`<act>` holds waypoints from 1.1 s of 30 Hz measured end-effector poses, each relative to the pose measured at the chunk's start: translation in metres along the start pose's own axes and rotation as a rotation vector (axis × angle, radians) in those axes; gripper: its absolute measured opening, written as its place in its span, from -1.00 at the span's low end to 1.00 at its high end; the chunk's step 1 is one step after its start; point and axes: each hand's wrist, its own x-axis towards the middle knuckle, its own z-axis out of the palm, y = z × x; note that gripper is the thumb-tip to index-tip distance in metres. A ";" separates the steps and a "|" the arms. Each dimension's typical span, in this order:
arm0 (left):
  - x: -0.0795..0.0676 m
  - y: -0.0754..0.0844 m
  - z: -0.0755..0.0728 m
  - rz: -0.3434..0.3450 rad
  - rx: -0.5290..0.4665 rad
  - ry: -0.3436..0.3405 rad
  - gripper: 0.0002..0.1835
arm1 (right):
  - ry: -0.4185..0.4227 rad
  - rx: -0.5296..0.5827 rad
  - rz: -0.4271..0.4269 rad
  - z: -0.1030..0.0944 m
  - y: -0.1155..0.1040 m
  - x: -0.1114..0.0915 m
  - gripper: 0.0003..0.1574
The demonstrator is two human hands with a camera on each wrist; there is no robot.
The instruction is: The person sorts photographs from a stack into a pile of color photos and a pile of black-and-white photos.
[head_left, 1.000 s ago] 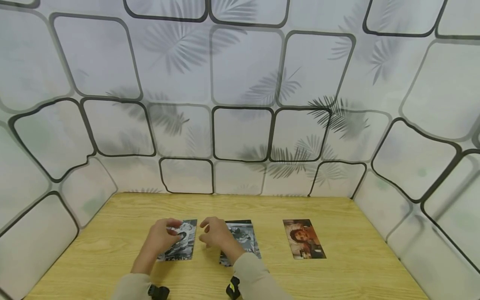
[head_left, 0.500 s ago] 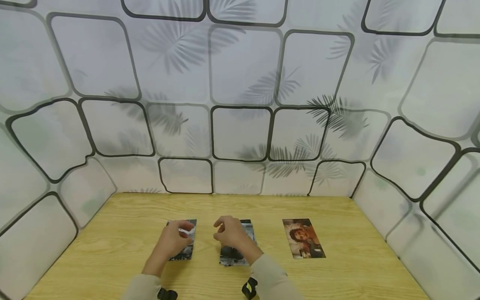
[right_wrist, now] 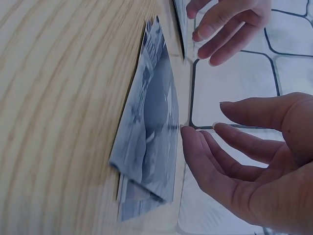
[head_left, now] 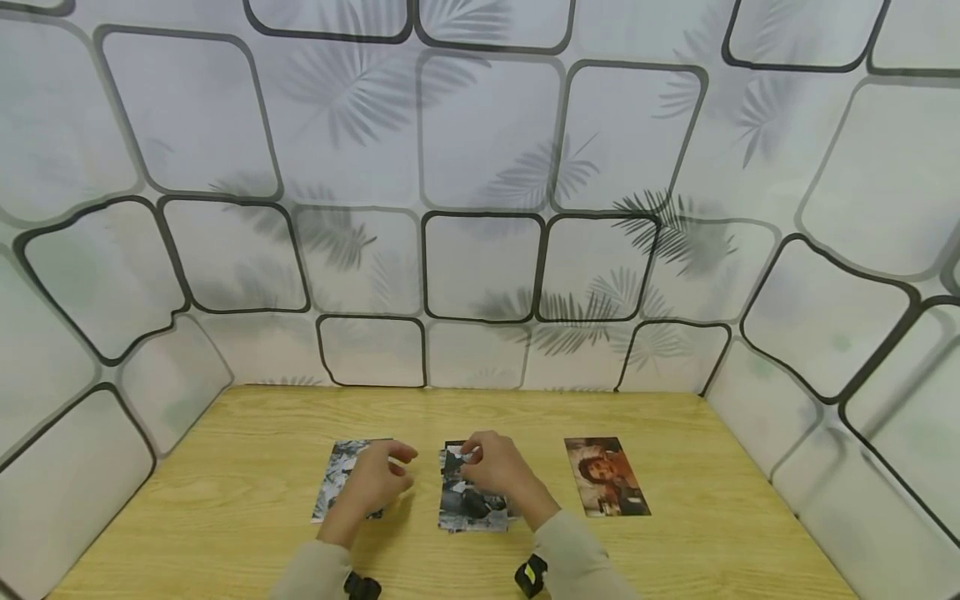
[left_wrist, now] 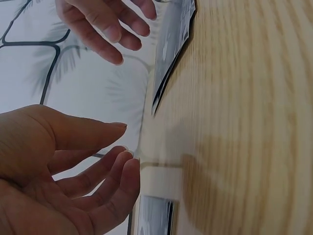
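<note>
Over the desk (head_left: pixel 442 571), the left hand (head_left: pixel 372 479) and right hand (head_left: pixel 498 468) are being held loosely curved, thumbs narrowly parted from fingers. Behind them, a grey picture (head_left: pixel 333 481) at eleven o'clock and a grey picture pile (head_left: pixel 467 510) at twelve are being partly hidden; a colour picture (head_left: pixel 606 477) is being displayed at one.

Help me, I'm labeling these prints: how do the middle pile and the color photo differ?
The middle pile is black-and-white on top; the color photo is mostly reddish brown. The middle pile shows several uneven edges, while the color photo shows no second edge. In the head view, the right hand hides part of the middle pile; the color photo is fully visible. Both lie on the table.
</note>
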 end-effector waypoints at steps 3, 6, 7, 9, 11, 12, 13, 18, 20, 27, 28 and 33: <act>0.002 0.004 0.006 0.005 0.011 -0.005 -0.62 | 0.013 -0.016 0.005 -0.006 0.004 -0.002 -0.66; 0.004 0.005 0.010 0.009 0.013 -0.009 -0.63 | 0.016 -0.019 0.010 -0.009 0.007 -0.004 -0.65; 0.005 0.006 0.012 0.011 0.010 -0.010 -0.64 | 0.017 -0.017 0.010 -0.010 0.008 -0.004 -0.65; 0.006 0.006 0.014 0.011 -0.002 -0.018 -0.65 | 0.016 -0.005 0.012 -0.012 0.009 -0.005 -0.65; 0.007 0.007 0.017 0.014 -0.017 -0.024 -0.65 | 0.019 0.002 0.011 -0.014 0.011 -0.006 -0.64; 0.008 0.008 0.018 0.011 -0.026 -0.029 -0.65 | 0.019 0.006 0.011 -0.014 0.012 -0.007 -0.65; 0.008 0.009 0.019 0.014 -0.030 -0.031 -0.65 | 0.020 0.007 0.009 -0.016 0.012 -0.007 -0.65; 0.012 0.011 0.027 0.031 -0.037 -0.044 -0.63 | 0.031 -0.006 0.005 -0.020 0.017 -0.008 -0.66; 0.013 0.011 0.029 0.037 -0.036 -0.049 -0.64 | 0.038 -0.006 0.007 -0.021 0.019 -0.009 -0.66; 0.013 0.014 0.036 0.048 -0.055 -0.063 -0.64 | 0.061 -0.008 0.027 -0.023 0.025 -0.010 -0.66; 0.014 0.014 0.036 0.047 -0.055 -0.064 -0.64 | 0.063 -0.007 0.029 -0.024 0.025 -0.010 -0.66; 0.015 0.013 0.040 0.057 -0.056 -0.071 -0.63 | 0.061 0.031 0.041 -0.027 0.027 -0.010 -0.65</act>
